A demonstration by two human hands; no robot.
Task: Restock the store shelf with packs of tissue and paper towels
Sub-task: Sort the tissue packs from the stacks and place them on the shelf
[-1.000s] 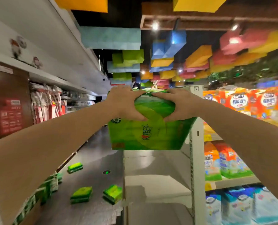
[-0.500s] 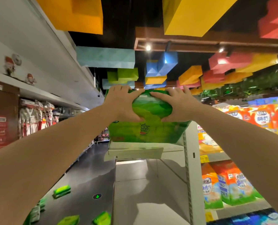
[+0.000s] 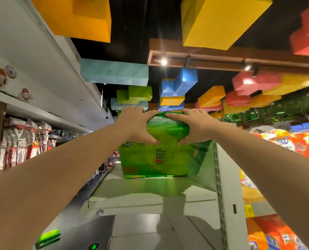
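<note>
One green tissue pack (image 3: 155, 156) rests on the white top shelf (image 3: 150, 188) beneath coloured ceiling blocks (image 3: 216, 18), its upper end grasped by left hand (image 3: 137, 127) and right hand (image 3: 195, 126).

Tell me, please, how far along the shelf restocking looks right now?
Early on. Both the left hand and right hand grip a green tissue pack whose base seems to meet the top shelf. The rest of that shelf is bare. At least one green pack on the floor waits.
</note>
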